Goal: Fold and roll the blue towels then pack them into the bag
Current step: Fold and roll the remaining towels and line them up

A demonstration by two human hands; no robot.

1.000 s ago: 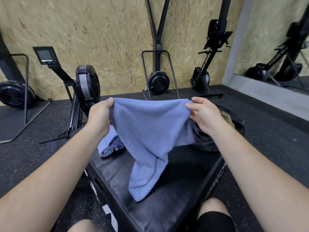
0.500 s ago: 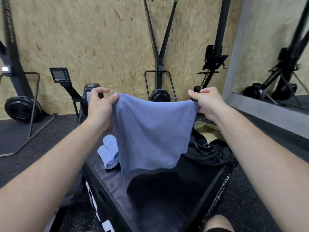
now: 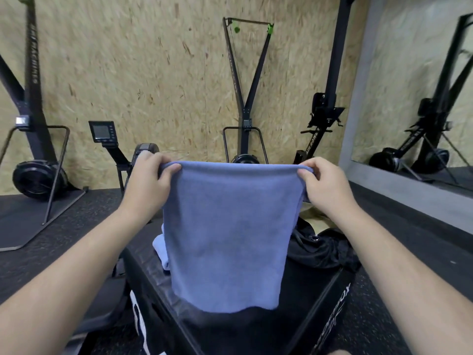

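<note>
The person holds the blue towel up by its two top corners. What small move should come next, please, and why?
Probably lower the blue towel flat onto the black box. The left hand and the right hand each pinch a top corner, and the towel hangs spread out, not yet rolled, so it likely needs a surface for folding.

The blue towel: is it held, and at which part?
Yes. The left hand and the right hand pinch the blue towel at its two top corners.
</note>
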